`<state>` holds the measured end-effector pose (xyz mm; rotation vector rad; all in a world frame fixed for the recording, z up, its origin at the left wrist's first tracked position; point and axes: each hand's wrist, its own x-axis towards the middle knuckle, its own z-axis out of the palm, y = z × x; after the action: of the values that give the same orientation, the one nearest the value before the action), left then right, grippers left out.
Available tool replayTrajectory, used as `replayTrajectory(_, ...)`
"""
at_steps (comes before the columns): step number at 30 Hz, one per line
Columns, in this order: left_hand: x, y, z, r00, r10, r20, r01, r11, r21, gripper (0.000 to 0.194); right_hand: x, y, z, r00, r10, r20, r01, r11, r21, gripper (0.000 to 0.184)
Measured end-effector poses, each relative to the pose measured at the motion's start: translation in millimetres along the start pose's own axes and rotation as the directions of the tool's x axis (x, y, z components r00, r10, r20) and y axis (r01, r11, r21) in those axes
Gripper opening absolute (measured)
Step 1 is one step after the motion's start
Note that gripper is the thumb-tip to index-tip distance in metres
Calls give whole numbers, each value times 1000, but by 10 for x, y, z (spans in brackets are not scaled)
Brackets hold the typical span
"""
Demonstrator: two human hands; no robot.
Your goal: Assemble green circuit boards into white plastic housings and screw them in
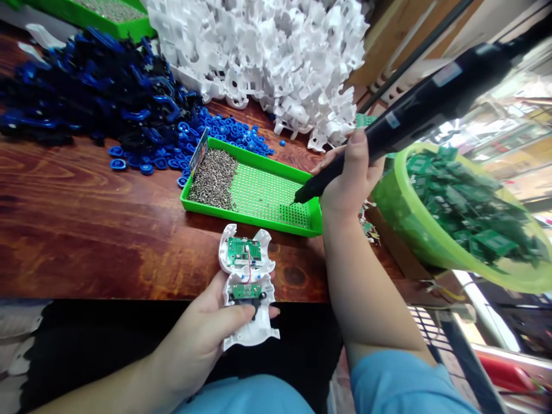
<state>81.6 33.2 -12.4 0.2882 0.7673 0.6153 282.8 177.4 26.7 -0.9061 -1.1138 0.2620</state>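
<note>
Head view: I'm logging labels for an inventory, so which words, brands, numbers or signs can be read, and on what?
No text can be read.
Black screwdriver: two pale stickers, too blurred to read.
Green tray: dark label at its left end, too blurred.
Upper circuit board: any printing is too small.

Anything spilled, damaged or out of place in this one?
One small blue piece lies apart from the blue heap, near the white parts, so it looks strayed. Loose bits beside the bowl are too unclear to judge. The casing in the left hand shows no clear damage.
</note>
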Motion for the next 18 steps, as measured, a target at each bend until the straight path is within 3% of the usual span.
replayTrajectory(5,4,2,-9,1000,-5,17,5,1000,8,51,-43,-45,24,1000,-6,20,6,1000,-5,17)
replayTrajectory(11,11,-17,-27,999,12,49,-11,1000,-7,51,11,-126,-10,998,-3,-57,4,1000,13,13)
replayTrajectory(14,26,-25,-44,998,15,66,-14,1000,-25,49,6,-337,1,994,-23,-103,28,998,53,9)
replayTrajectory(18,53,-33,-74,993,1,120,5,999,-46,45,-204,-793,103,999,40,14,-42,986,164,16)
